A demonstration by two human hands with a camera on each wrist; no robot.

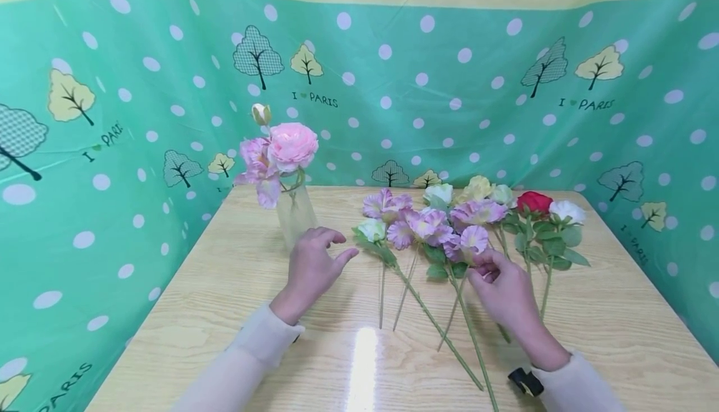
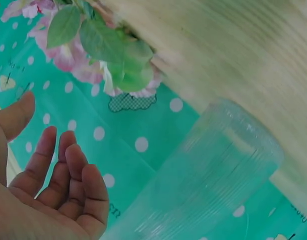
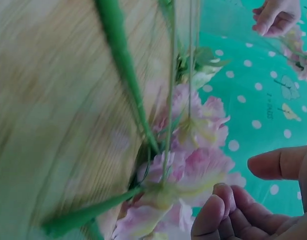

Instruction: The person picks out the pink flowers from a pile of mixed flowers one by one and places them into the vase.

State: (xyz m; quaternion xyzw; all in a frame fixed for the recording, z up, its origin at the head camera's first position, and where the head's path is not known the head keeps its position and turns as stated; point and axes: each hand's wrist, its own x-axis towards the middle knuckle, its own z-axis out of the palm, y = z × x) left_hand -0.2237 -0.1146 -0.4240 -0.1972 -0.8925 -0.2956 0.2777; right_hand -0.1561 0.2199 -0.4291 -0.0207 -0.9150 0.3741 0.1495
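Note:
My left hand [image 1: 313,265] hovers in front of a ribbed clear glass vase [image 1: 294,215], fingers loosely bent and holding nothing. In the left wrist view the vase [image 2: 213,160] stands apart from that hand's fingertips. The vase holds a large pink flower [image 1: 293,146], a purple-pink flower [image 1: 255,157] and a pale bud [image 1: 261,114]. My right hand [image 1: 505,287] is at the lower edge of a light purple flower [image 1: 474,241] lying on the table. In the right wrist view, a gap shows between its thumb and bent fingers, with the flower [image 3: 153,220] beside them.
Several artificial flowers lie across the wooden table [image 1: 196,331], stems toward me, some crossing. A red rose [image 1: 534,202], a white flower [image 1: 567,211] and a yellow flower [image 1: 477,187] are among them. A green dotted curtain [image 1: 387,125] encloses the table's back and sides.

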